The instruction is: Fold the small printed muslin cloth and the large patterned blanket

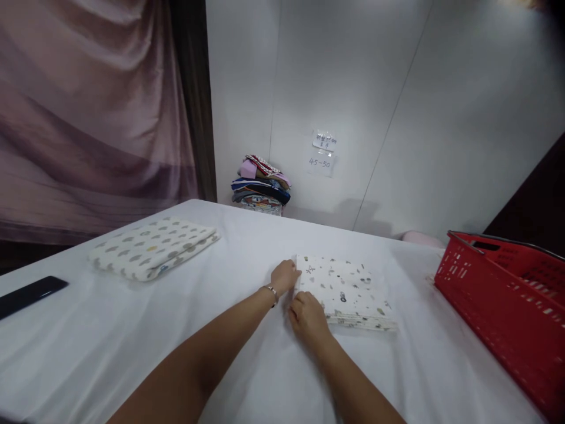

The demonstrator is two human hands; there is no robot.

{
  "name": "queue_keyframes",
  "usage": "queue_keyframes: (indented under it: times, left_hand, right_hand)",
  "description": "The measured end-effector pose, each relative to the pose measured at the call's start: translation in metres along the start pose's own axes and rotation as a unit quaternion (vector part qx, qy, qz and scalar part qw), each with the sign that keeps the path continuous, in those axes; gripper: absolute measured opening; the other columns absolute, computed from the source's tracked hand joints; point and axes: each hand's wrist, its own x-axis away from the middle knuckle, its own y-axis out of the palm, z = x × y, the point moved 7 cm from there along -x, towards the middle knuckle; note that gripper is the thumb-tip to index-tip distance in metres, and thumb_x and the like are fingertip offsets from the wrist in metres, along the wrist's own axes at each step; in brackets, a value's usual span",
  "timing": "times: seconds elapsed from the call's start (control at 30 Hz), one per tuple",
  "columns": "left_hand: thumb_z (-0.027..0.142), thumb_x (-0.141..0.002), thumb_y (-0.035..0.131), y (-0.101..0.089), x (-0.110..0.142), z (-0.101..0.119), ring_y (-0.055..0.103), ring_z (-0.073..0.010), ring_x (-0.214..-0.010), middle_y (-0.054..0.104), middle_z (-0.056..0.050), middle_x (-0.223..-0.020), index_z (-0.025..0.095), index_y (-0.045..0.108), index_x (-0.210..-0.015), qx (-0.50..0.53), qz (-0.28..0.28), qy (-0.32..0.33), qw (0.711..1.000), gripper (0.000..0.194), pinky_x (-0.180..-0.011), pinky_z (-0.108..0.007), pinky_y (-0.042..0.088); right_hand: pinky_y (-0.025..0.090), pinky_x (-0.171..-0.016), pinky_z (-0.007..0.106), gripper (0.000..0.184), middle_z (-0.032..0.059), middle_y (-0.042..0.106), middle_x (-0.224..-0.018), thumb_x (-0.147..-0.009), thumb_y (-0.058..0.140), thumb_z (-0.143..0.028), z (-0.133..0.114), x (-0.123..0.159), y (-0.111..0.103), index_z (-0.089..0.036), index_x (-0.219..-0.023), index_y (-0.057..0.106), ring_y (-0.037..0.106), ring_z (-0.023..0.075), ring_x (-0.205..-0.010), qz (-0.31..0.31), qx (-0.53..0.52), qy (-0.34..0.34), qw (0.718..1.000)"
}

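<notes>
Head camera: I see the left hand and right hand curled at the left edge of a folded patterned cloth; whether they grip it, I cannot tell. It lies on the white-covered table, between a cloud-print cloth and a red basket.

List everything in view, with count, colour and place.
Table: 1, white-covered, foreground
Small-print folded cloth: 1, white, right of table's middle
Cloud-print folded cloth: 1, white and grey, table's left
Flat object: 1, black, left edge
Basket: 1, red, right
Fabric stack: 1, multicoloured, beyond table
Partly hidden object: 1, pink, beyond table
Paper signs: 2, white, on wall
Wall: 1, pale grey, background
Curtain: 1, mauve, left
Bracelet: 1, silvery, left wrist
Hands: 2, bare, left and right at small-print cloth's left side
</notes>
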Motion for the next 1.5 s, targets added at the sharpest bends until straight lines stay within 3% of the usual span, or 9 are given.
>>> queue_keyframes:
  times: [0.1, 0.23, 0.33, 0.43, 0.6, 0.73, 1.0, 1.3, 1.5]
  left_hand:
    - [0.029, -0.083, 0.049, 0.001, -0.005, 0.025, 0.04, -0.0196, -0.125, 0.046, -0.008, -0.134, 0.018, 0.049, -0.121, -0.025, 0.025, 0.083, 0.996, 0.04, -0.102, -0.03, 0.031]
    - [0.035, -0.087, 0.043, 0.022, -0.017, 0.039, 0.017, -0.0195, -0.137, 0.029, -0.004, -0.147, 0.02, 0.042, -0.129, -0.084, -0.002, 0.163, 0.983, 0.045, -0.112, -0.037, 0.013]
    - [0.04, -0.09, 0.032, 0.039, -0.027, 0.03, 0.014, -0.0235, -0.138, 0.027, -0.007, -0.148, 0.018, 0.037, -0.134, -0.122, -0.024, 0.158, 0.98, 0.049, -0.11, -0.048, 0.017]
    - [0.041, -0.091, 0.025, 0.046, -0.032, 0.02, 0.012, -0.0221, -0.139, 0.023, -0.005, -0.149, 0.02, 0.034, -0.135, -0.118, -0.022, 0.15, 0.981, 0.05, -0.109, -0.049, 0.019]
    - [0.044, -0.091, 0.023, 0.043, -0.032, 0.019, 0.008, -0.0195, -0.139, 0.02, -0.004, -0.151, 0.021, 0.031, -0.136, -0.102, -0.043, 0.139, 0.984, 0.052, -0.109, -0.048, 0.018]
    - [0.054, -0.088, 0.024, 0.042, -0.036, 0.026, 0.009, -0.0238, -0.139, 0.019, -0.007, -0.15, 0.02, 0.037, -0.133, -0.098, -0.087, 0.098, 0.986, 0.057, -0.107, -0.052, 0.017]
    - [0.05, -0.09, 0.023, 0.045, -0.026, 0.024, 0.009, -0.0245, -0.139, 0.021, -0.007, -0.15, 0.019, 0.035, -0.135, -0.101, -0.004, 0.102, 0.99, 0.057, -0.108, -0.052, 0.018]
    - [0.058, -0.087, 0.024, 0.039, -0.036, 0.028, 0.008, -0.0264, -0.139, 0.017, -0.01, -0.151, 0.018, 0.036, -0.135, -0.075, -0.049, 0.072, 0.993, 0.064, -0.107, -0.051, 0.02]
    - [0.057, -0.087, 0.025, 0.042, -0.013, 0.034, 0.006, -0.0265, -0.139, 0.015, -0.01, -0.151, 0.014, 0.033, -0.137, -0.089, -0.039, 0.1, 0.99, 0.066, -0.108, -0.05, 0.017]
  right_hand:
    - [0.035, -0.068, 0.027, 0.011, 0.0042, 0.057, -0.083, -0.082, 0.053, -0.017, 0.0, -0.001, 0.002, -0.017, -0.074, 0.061, 0.048, 0.0171, -0.079, -0.008, 0.011, -0.003, 1.0]
    - [0.036, -0.068, 0.028, 0.009, 0.0053, 0.058, -0.085, -0.081, 0.054, -0.017, -0.002, -0.002, 0.003, -0.017, -0.075, 0.061, 0.049, 0.0181, -0.081, -0.017, 0.028, -0.005, 0.999]
    - [0.036, -0.065, 0.029, 0.009, 0.0062, 0.059, -0.085, -0.08, 0.054, -0.015, -0.006, -0.003, 0.008, -0.016, -0.076, 0.062, 0.05, 0.0197, -0.081, -0.04, 0.063, 0.002, 0.997]
    - [0.037, -0.063, 0.031, 0.012, 0.0069, 0.058, -0.087, -0.079, 0.052, -0.011, -0.011, -0.004, 0.012, -0.016, -0.079, 0.063, 0.05, 0.0217, -0.083, -0.057, 0.094, 0.005, 0.994]
    - [0.038, -0.062, 0.032, 0.013, 0.008, 0.058, -0.088, -0.077, 0.052, -0.01, -0.015, -0.003, 0.017, -0.016, -0.081, 0.063, 0.05, 0.0227, -0.082, -0.062, 0.102, 0.0, 0.993]
    - [0.039, -0.062, 0.033, 0.01, 0.0087, 0.058, -0.086, -0.078, 0.054, -0.011, -0.016, -0.003, 0.019, -0.015, -0.079, 0.063, 0.051, 0.023, -0.083, -0.069, 0.101, -0.006, 0.992]
    - [0.042, -0.064, 0.034, 0.014, 0.0095, 0.059, -0.091, -0.083, 0.05, -0.015, -0.02, -0.008, 0.012, -0.015, -0.089, 0.063, 0.05, 0.0239, -0.086, -0.085, 0.1, -0.002, 0.991]
    - [0.043, -0.064, 0.035, 0.013, 0.0128, 0.06, -0.088, -0.081, 0.051, -0.014, -0.021, -0.005, 0.014, -0.011, -0.084, 0.064, 0.051, 0.0247, -0.086, -0.096, 0.099, -0.013, 0.99]
    - [0.044, -0.065, 0.035, 0.017, 0.0132, 0.064, -0.087, -0.081, 0.05, -0.013, -0.025, -0.005, 0.013, -0.01, -0.087, 0.066, 0.052, 0.026, -0.09, -0.07, 0.098, -0.034, 0.992]
